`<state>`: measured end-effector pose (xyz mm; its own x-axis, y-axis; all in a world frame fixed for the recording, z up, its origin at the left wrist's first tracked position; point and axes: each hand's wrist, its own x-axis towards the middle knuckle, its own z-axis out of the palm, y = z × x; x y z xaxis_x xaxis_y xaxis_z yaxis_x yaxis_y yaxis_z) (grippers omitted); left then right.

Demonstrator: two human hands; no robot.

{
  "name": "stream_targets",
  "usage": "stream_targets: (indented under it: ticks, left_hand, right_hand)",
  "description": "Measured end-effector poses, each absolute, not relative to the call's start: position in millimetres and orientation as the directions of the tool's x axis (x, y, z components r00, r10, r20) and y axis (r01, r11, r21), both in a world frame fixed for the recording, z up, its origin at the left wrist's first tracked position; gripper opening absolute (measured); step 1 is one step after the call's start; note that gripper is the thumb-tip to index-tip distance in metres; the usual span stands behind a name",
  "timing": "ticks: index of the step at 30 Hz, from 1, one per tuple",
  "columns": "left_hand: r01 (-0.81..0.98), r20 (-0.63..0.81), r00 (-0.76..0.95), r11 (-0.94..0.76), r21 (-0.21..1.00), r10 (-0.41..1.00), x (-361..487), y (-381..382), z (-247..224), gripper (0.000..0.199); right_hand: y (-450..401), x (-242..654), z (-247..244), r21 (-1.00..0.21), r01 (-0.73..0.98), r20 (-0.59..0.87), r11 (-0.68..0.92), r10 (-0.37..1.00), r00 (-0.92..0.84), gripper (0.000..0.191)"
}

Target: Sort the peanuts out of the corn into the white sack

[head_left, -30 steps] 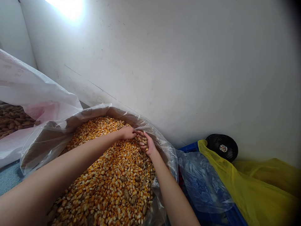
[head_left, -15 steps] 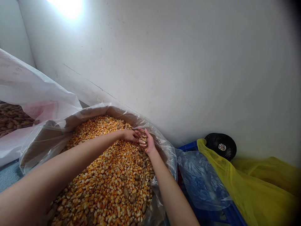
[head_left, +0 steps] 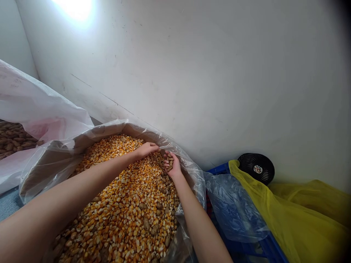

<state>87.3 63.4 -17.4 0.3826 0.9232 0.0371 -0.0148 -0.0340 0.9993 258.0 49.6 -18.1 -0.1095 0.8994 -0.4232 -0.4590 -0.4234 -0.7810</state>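
Observation:
My right hand (head_left: 175, 168) is cupped, its fingers curled round several unshelled peanuts (head_left: 169, 162). Just to its left, my left hand (head_left: 147, 149) is closed in a pinch near the far rim of the bin. Whatever lies between those fingertips is too small to make out. Both hands are over yellow-orange corn kernels (head_left: 117, 212), which fill the bin. More unshelled peanuts lie on the kernels, mostly along the right side below my right hand.
Clear plastic (head_left: 196, 179) lines the bin's rim against the white wall (head_left: 192, 73). At left, a white sack (head_left: 41, 102) stands by other peanuts (head_left: 15, 138). On the right are a blue crate (head_left: 274, 248), a plastic bag (head_left: 238, 208), yellow mesh (head_left: 296, 215) and a black fan (head_left: 256, 168).
My left hand has moved up and left, away from my right palm, and is now pinched. The right hand stays cupped in nearly the same spot, fingers curled in more.

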Motion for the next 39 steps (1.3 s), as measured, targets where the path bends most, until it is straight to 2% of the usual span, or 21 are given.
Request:
stream_targets:
  ticks: [3, 5, 8, 14, 22, 26, 28, 30, 35, 39]
  left_hand:
    - [-0.23, -0.017, 0.334, 0.099, 0.968, 0.942, 87.6, 63.6, -17.2, 0.016]
    - [-0.259, -0.05, 0.339, 0.144, 0.955, 0.939, 88.2, 63.5, -18.1, 0.017]
    - [-0.226, -0.073, 0.344, 0.158, 0.961, 0.936, 88.4, 63.6, -18.4, 0.011]
    - [-0.12, -0.107, 0.323, 0.153, 0.981, 0.94, 88.6, 62.4, -15.4, 0.009]
    - [-0.003, -0.124, 0.204, 0.128, 0.992, 0.971, 93.6, 63.9, -20.3, 0.005]
    - [0.039, -0.131, 0.222, 0.125, 0.991, 0.966, 93.0, 66.2, -18.2, 0.015]
    - [0.074, -0.114, 0.237, 0.099, 0.992, 0.965, 92.6, 67.0, -17.7, 0.022]
    - [0.125, -0.077, 0.246, 0.047, 0.991, 0.966, 92.8, 66.8, -17.6, 0.025]
    - [0.311, 0.043, 0.32, -0.148, 0.939, 0.947, 93.8, 61.3, -15.2, 0.013]
    - [0.441, 0.082, 0.418, -0.281, 0.852, 0.905, 87.1, 58.2, -13.5, 0.011]
  right_hand:
    - [49.7, 255.8, -21.2, -0.788, -0.442, -0.422, -0.428, 0.899, -0.117, 0.016]
    - [48.9, 254.9, -21.0, -0.795, -0.428, -0.415, -0.429, 0.9, -0.132, 0.02]
    - [48.0, 256.1, -19.3, -0.797, -0.41, -0.417, -0.443, 0.895, -0.158, 0.024]
    - [47.6, 260.2, -17.7, -0.78, -0.412, -0.424, -0.471, 0.882, -0.205, 0.019]
    - [45.3, 256.1, -16.6, -0.767, -0.398, -0.433, -0.503, 0.864, -0.257, 0.016]
    - [44.5, 252.8, -16.8, -0.768, -0.378, -0.457, -0.517, 0.856, -0.242, 0.009]
    - [44.8, 250.2, -16.8, -0.772, -0.375, -0.463, -0.513, 0.859, -0.221, 0.005]
    - [45.4, 246.9, -16.7, -0.779, -0.371, -0.465, -0.506, 0.863, -0.199, 0.012]
    - [46.9, 242.4, -15.9, -0.811, -0.314, -0.468, -0.493, 0.87, -0.156, 0.027]
    - [47.4, 248.6, -12.4, -0.853, -0.202, -0.469, -0.481, 0.877, -0.105, 0.024]
